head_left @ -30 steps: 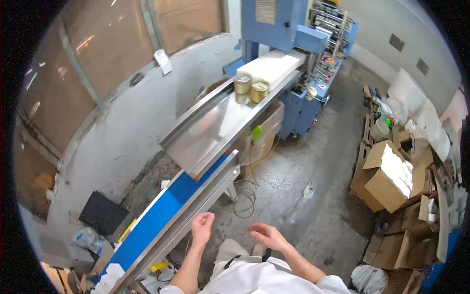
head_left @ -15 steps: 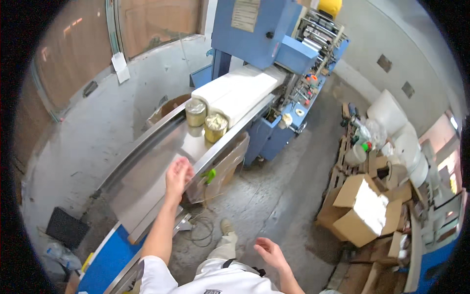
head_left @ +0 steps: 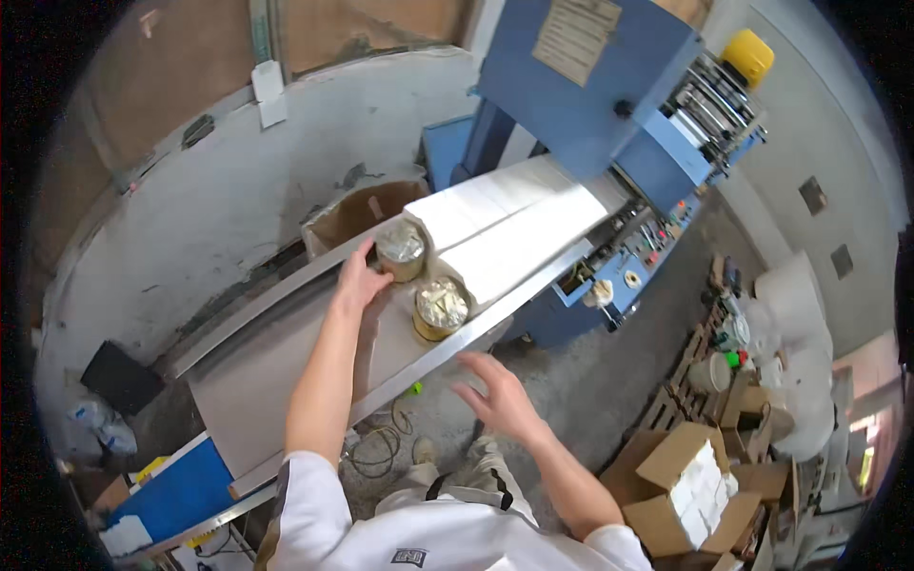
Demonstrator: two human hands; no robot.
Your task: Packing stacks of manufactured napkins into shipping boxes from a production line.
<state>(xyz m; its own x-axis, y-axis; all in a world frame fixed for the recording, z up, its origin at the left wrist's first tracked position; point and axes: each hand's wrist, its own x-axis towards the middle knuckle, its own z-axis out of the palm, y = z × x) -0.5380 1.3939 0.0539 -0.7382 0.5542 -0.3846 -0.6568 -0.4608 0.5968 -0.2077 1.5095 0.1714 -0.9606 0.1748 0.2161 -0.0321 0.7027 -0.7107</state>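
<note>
Fingers of the left hand (head_left: pixel 356 283) spread open beside the left can (head_left: pixel 401 253), contact unclear; the right hand (head_left: pixel 502 398) hangs open and empty. A lopsided push could likely tip a can or slump the paper. Two cans stand against two white stacks (head_left: pixel 484 211) on one chute (head_left: pixel 255 400).

Factory workshop, blue machine (head_left: pixel 583 81), blue conveyor belt (head_left: pixel 181 487), concrete floor (head_left: pixel 581 390)
</note>
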